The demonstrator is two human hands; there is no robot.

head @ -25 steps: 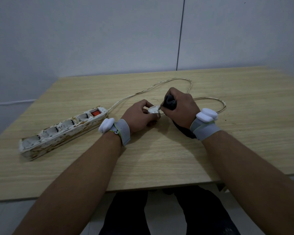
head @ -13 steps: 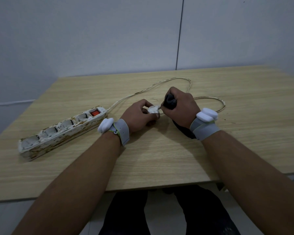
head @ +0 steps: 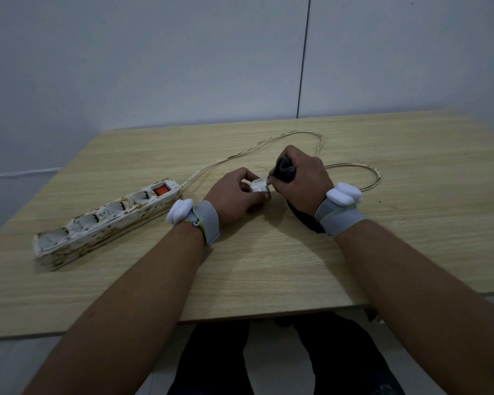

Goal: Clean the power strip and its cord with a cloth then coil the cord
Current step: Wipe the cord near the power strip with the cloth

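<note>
Open desk right and near

Desk [head: 411, 252] lies bare there; the power strip [head: 106, 220] blocks the left, its cord [head: 351, 166] loops behind both hands.

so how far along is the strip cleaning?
Done: nothing clearly. The strip looks stained and lies untouched. In hand: the left hand holds the plug while the right hand presses a dark cloth against it. Left: the strip itself, and coiling, since the cord lies loose across the table.
</note>
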